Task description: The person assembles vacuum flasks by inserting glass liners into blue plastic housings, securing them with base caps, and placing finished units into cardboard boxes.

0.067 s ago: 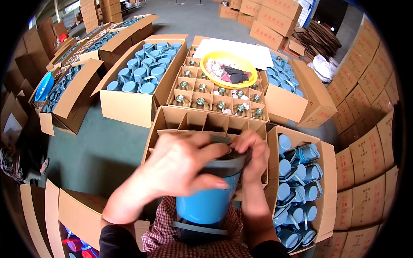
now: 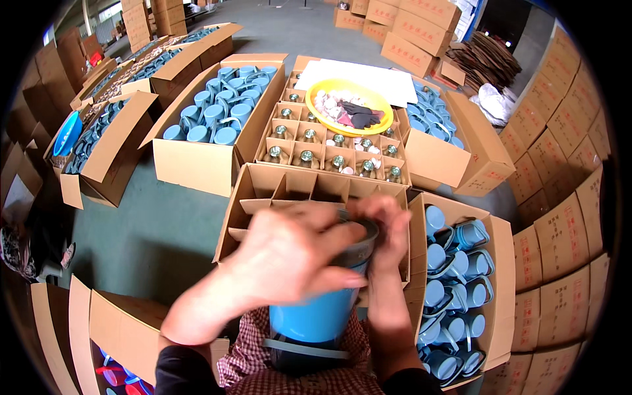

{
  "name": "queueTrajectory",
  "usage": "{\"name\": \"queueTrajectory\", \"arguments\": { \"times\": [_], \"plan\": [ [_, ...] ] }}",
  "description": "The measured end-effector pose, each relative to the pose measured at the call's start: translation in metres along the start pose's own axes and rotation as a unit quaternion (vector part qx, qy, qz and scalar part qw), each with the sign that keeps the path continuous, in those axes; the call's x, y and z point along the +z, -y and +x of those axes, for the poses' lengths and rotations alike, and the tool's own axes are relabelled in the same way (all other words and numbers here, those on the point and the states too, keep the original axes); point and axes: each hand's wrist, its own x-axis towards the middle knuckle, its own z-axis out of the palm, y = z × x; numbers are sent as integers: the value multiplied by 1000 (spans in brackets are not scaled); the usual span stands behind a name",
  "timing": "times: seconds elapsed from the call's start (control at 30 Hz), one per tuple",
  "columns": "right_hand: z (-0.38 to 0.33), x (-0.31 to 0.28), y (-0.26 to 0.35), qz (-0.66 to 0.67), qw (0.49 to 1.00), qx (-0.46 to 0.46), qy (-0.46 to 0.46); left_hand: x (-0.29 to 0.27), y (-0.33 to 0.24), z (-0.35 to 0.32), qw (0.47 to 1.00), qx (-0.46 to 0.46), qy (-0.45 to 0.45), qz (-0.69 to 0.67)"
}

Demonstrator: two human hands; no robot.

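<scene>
A bright blue flask casing (image 2: 309, 320) stands upright in front of my lap, with a dark grey collar (image 2: 359, 253) around its top. My left hand (image 2: 289, 253) reaches over the collar from the left, thumb along the front and fingers curled over the rim. On the far right side, my right hand (image 2: 385, 230) has its fingers bent around the same rim. Both hands are blurred by motion, and the casing's mouth is mostly hidden beneath them. A pale grey strip (image 2: 306, 349) crosses the casing's lower end.
Just beyond my hands is a divided carton (image 2: 309, 184). Behind it, another carton (image 2: 266, 158) holds glass flask liners and a yellow basin (image 2: 388, 122). Cartons of blue-grey lidded pieces (image 2: 461, 289) stand right and left. Stacked boxes (image 2: 559, 237) line the right side.
My left hand has shifted a little to the right across the collar. The right fingers have risen slightly and spread at the rim. The blue casing stays in place.
</scene>
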Motion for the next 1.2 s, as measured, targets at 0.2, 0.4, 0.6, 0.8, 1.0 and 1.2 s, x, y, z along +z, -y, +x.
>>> {"name": "queueTrajectory", "arguments": {
  "times": [0.2, 0.4, 0.6, 0.8, 1.0, 1.2],
  "plan": [
    [-4, 6, 8, -67, 993, 101, -9, 32, 38, -18, 959, 26, -127, -253],
    [7, -9, 6, -21, 989, 148, 9, 21, 46, -13, 971, -44, -80, -220],
    [3, -4, 8, -35, 985, 131, 103, 32, 51, -21, 975, 36, -112, -191],
    [11, -11, -5, 12, 991, 124, 39, 17, 36, 3, 991, 25, -48, -119],
    [-2, -1, 4, -45, 987, 155, 25, 33, 63, -24, 968, 48, -95, -226],
    [6, -35, -42, 181, 980, 87, 1, 24, 31, 14, 989, 32, -41, -141]
  ]
}}
